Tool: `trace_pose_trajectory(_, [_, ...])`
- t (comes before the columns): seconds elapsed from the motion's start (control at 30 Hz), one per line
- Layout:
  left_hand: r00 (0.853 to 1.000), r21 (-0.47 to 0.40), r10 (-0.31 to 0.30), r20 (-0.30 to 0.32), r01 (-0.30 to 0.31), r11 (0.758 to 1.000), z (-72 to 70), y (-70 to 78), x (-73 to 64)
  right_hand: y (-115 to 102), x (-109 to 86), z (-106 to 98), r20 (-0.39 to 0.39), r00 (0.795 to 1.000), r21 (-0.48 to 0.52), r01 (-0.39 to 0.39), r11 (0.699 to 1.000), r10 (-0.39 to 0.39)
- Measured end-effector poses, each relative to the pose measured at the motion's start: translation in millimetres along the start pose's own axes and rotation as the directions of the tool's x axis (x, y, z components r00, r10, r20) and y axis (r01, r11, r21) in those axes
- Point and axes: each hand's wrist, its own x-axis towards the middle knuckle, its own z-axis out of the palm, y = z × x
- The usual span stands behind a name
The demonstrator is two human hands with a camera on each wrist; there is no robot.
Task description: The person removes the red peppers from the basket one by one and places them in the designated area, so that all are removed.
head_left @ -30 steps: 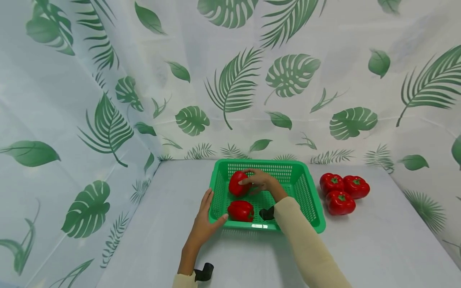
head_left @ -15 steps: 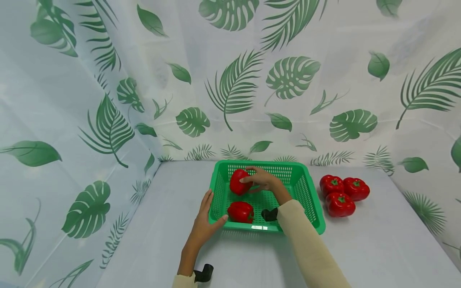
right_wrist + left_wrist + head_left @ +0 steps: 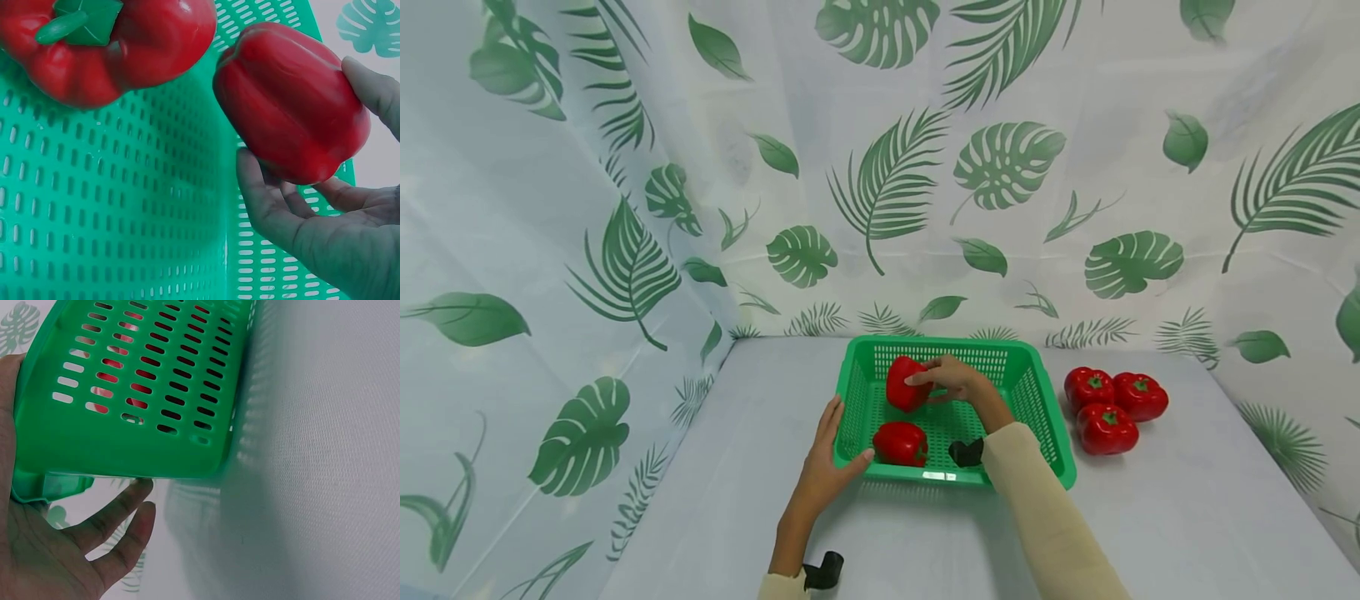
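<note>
My right hand holds a red bell pepper inside a green plastic basket, thumb on one side and fingers on the other. In the right wrist view this bell pepper is tilted, over the perforated basket. A second red bell pepper lies on its side near the basket's front left corner, its green stem showing in the right wrist view. My left hand rests at that corner, fingers extended along the left side and thumb at the front rim.
Several more objects stand about: three red bell peppers are grouped on the white table to the right of the basket. Behind rises a white cloth backdrop with green leaf prints, also along the left side.
The right hand has moved the held bell pepper slightly to the right, away from the basket's left wall, and turned it. The left hand and the other bell peppers stay put.
</note>
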Motion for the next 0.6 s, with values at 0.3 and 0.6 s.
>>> trace_pose_trajectory(0.3, [1.000, -0.011, -0.005, 0.002, 0.005, 1.000, 1.0, -0.4, -1.0, 3.1, 1.9, -0.4, -0.015, 1.000, 0.046, -0.017, 0.999, 0.018])
trace_pose_trajectory(0.6, [1.000, -0.002, 0.006, -0.003, -0.006, 1.000, 0.0, -0.5, 0.4, 0.6, -0.6, -1.8, 0.032, 0.999, 0.140, 0.015, 0.990, -0.019])
